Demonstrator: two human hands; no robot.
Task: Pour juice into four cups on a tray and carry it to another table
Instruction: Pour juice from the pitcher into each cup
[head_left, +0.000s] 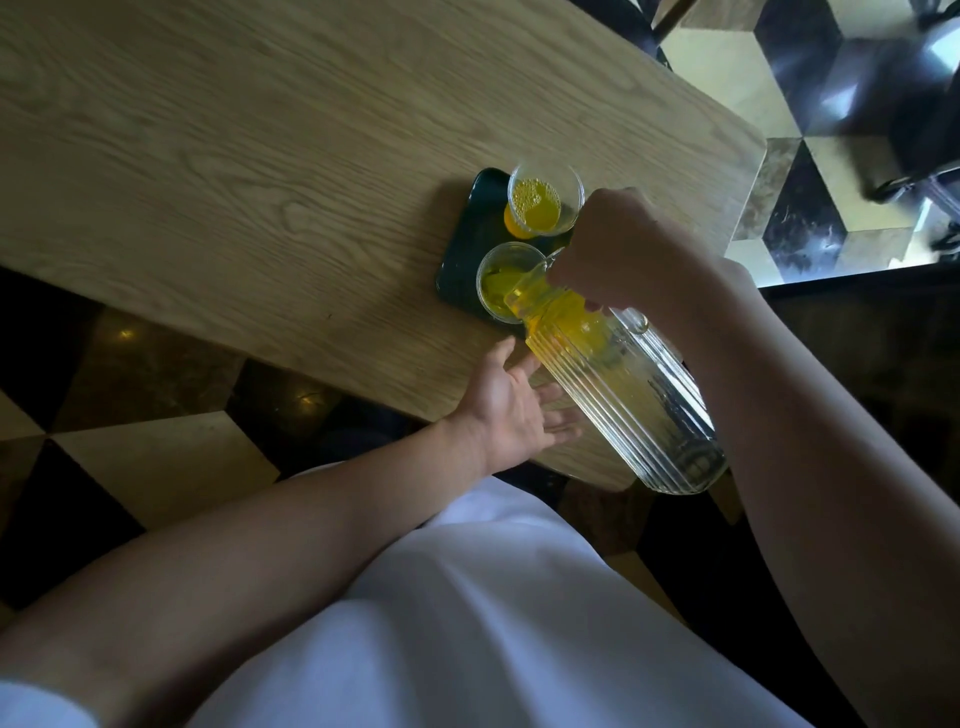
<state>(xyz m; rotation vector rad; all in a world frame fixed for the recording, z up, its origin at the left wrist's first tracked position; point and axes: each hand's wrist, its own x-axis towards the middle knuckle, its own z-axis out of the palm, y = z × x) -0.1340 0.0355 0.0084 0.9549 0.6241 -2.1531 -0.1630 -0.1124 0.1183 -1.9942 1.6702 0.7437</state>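
Two bare arms reach from the bottom edge over a white garment (467, 623) toward a wooden table (234, 156) that fills the upper left, with a checkered dark-and-pale floor (130, 457) showing beneath and beyond it. On the table near its front right corner lies a dark green tray (467, 244), its right part hidden behind the right hand. A ribbed clear glass pitcher (623, 395) is tipped steeply, base raised toward the viewer and spout down over the tray; yellow juice (566, 317) is gathered at its neck. The right hand (618, 249) is closed in a fist around the pitcher's upper end, near the handle. The left hand (511, 405) is open, palm up, fingers spread, cupped just beside and under the pitcher's ribbed side; whether it touches the glass cannot be told. Two clear plastic cups are visible on the tray: the far cup (543, 202) holds foamy orange-yellow juice, and the near cup (506, 283) sits right under the spout, with yellow liquid in it.
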